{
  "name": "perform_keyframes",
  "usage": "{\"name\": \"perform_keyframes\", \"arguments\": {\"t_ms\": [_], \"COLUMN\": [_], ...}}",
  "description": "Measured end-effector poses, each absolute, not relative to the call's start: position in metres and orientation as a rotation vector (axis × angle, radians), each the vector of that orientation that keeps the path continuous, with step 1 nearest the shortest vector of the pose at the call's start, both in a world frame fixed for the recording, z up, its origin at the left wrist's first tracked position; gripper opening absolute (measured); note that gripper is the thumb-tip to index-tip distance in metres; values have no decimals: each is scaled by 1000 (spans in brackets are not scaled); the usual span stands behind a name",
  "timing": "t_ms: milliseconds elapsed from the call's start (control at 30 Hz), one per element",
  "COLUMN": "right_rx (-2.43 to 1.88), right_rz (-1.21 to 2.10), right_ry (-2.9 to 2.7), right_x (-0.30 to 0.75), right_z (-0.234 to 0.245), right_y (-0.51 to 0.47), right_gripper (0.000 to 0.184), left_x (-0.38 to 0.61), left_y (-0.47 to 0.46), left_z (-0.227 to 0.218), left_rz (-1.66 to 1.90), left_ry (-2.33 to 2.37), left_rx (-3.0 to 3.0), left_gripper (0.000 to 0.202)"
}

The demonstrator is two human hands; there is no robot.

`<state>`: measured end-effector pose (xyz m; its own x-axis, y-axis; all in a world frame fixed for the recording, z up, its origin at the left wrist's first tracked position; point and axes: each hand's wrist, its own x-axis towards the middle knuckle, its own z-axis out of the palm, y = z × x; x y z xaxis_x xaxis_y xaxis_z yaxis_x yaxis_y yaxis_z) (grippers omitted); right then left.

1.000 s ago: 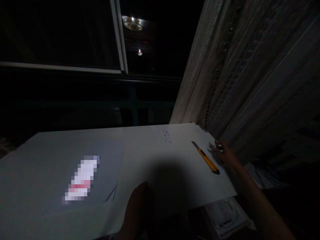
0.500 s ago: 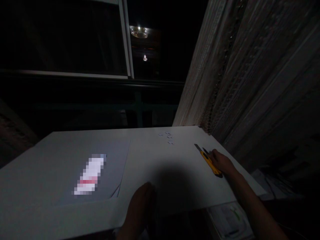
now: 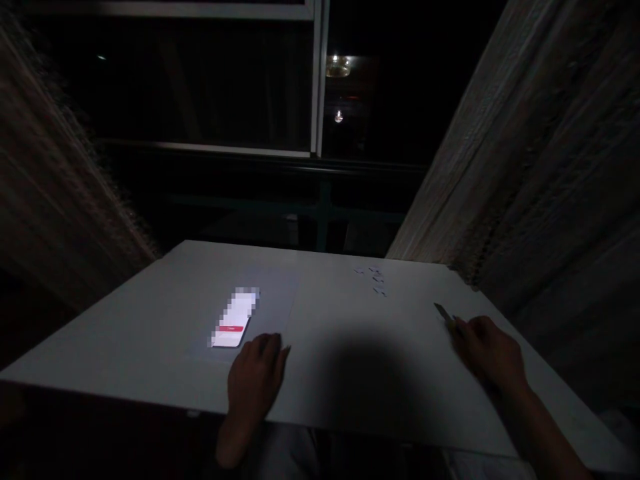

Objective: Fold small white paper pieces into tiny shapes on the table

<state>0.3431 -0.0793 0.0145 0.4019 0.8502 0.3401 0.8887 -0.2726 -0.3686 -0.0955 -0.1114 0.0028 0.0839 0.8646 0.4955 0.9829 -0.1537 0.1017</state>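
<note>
My left hand (image 3: pixel 255 373) rests near the table's front edge with its fingers curled over the near right corner of a pale sheet of paper (image 3: pixel 275 300). A small dark tip pokes out beside the fingers, and the paper's corner is hidden under them. On that sheet lies a phone (image 3: pixel 235 319) with a bright screen, partly blurred out. To the right, my right hand (image 3: pixel 487 350) is closed over a utility knife (image 3: pixel 443 311). The blade sticks out past the fingers, and most of the yellow handle is covered. A second dark pointed tip shows beside the blade.
Several small scraps (image 3: pixel 377 280) lie toward the back of the white table (image 3: pixel 125 333). Lace curtains (image 3: pixel 450 173) hang at both sides, with a dark window (image 3: pixel 317 100) behind. A round shadow falls across the table's middle front.
The view has turned left, so things appear further right. My left hand has reached the paper's near corner. My right hand has moved from beside the utility knife to cover its handle.
</note>
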Motion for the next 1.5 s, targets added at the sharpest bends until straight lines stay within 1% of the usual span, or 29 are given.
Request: {"name": "perform_keyframes", "arguments": {"t_ms": [100,267,367,433,500,567,633,800,867,967,1100,1167,1300,1400,1500], "right_rx": [-1922,-1530,-1350,-1255,-1193,-1185,-1180,-1240,-1276,-1309,-1451,-1530,-1553,-1541,-1501], "right_rz": [114,513,659,793,1071,1353,1482,1543,1490,1395,1299,1292,1346,1371,1438], "right_ry": [-1644,-2075,-2211,-2222,-2151,-2032,-1969,-1827,-1835,-1903,-1897,-1870,-1841,-1808,-1758], "right_x": [293,196,150,124,101,80,61,25,15,4,-1,-1,1,1,0], "right_z": [16,7,0,-5,-8,-10,-11,-8,-5,-2,0,0,-4,-9,-12], "right_y": [-67,-47,-40,-37,-35,-33,-30,-22,-20,-18,-14,-12,-11,-10,-10], "right_gripper": [33,29,25,25,25,31,39,55,58,52,33,27,26,27,26], "left_x": [-100,-101,-103,-105,-107,-110,-113,-117,-115,-110,-108,-109,-113,-115,-117], "left_y": [-110,-116,-122,-125,-127,-128,-129,-132,-132,-132,-131,-131,-132,-132,-132], "left_z": [3,6,10,12,15,16,17,19,21,24,23,19,7,2,1], "left_rz": [-526,-438,-397,-414,-454,-475,-462,-459,-446,-443,-506,-540,-702,-907,-1016], "left_ry": [-1940,-2007,-2012,-2025,-2059,-2106,-2157,-2225,-2198,-2133,-2056,-2018,-1868,-1688,-1587], "left_rx": [-2088,-2149,-2176,-2161,-2106,-2035,-1986,-1954,-1963,-1990,-2020,-2034,-2021,-2005,-1993], "left_gripper": [31,28,32,33,29,28,30,30,28,24,23,22,28,27,27]}}
